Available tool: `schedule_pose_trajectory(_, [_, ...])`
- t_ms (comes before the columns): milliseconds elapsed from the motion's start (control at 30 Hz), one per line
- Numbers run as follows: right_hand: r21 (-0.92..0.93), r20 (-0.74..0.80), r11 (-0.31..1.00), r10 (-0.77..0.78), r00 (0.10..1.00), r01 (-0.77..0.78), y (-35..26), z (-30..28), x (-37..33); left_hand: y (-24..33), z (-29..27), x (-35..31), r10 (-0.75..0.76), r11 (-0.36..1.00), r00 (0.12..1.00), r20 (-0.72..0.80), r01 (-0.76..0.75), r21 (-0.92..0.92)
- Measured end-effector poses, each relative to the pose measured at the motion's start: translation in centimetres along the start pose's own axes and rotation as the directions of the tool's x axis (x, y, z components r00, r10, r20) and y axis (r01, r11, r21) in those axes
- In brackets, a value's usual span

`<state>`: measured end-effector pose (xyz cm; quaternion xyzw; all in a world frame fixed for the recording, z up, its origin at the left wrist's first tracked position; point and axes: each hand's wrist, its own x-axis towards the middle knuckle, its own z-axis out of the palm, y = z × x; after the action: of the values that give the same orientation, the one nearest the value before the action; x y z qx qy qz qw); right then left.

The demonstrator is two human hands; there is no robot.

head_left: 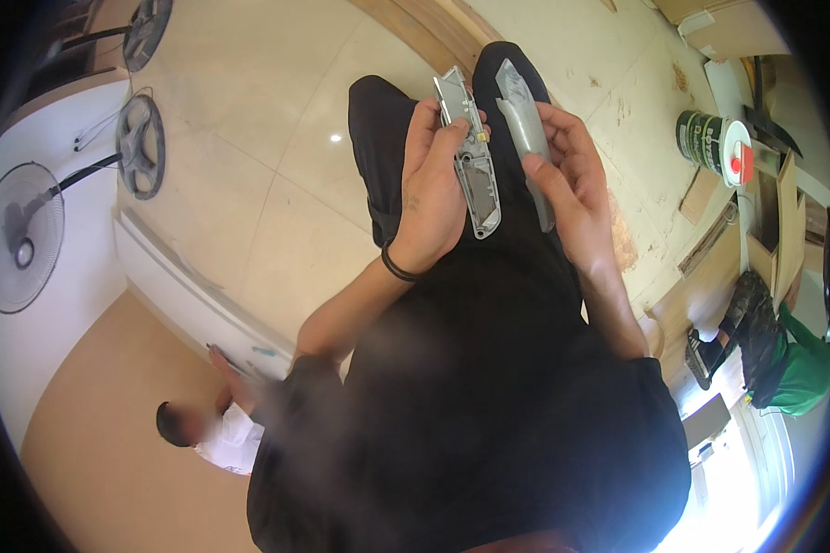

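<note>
Two halves of a grey metal utility knife are held apart above my lap. My left hand, a dark band round its wrist, grips the opened knife half; its inner side faces up, with a blade at the far end, a small brass-coloured part near the thumb and a grey plate in the handle. My right hand has its fingers and thumb closed round the other piece, a smooth grey knife cover tilted alongside. A narrow gap separates the two pieces.
A fan stands at left beside a round fan base. At right are a paint bucket with a white lid, wooden boards and cardboard. One person in white is at lower left, another in green at right.
</note>
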<state>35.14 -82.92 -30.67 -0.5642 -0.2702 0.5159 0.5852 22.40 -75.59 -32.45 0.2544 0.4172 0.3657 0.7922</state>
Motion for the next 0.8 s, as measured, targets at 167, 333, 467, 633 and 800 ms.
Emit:
schedule_pose_trajectory(167, [-0.136,-0.021,0.990,-0.045,0.999,0.042,-0.5,0.8,0.5,0.5,0.1,1.1,0.039,0.996,0.999,0.015,-0.038,-0.081])
schedule_pose_trajectory(333, [0.353,0.073,0.894,0.269,0.961,-0.277,-1.4,-0.5,1.7,0.5,-0.2,2.0,0.092,0.989,0.996,-0.002,-0.091,-0.119])
schedule_pose_trajectory(467, [0.348,0.132,0.889,0.268,0.955,-0.297,-1.2,-1.1,2.1,0.8,-0.6,2.5,0.113,0.985,0.993,-0.017,-0.114,-0.126])
schedule_pose_trajectory(633, [0.613,0.346,0.684,0.218,0.913,-0.396,-1.0,-1.4,3.0,0.9,-1.1,3.2,0.114,0.986,0.993,-0.043,-0.119,-0.116])
schedule_pose_trajectory(800, [0.682,0.212,0.588,0.411,0.887,-0.435,-1.1,-1.0,2.9,0.7,-1.6,3.5,0.129,0.975,0.992,0.009,-0.126,-0.181])
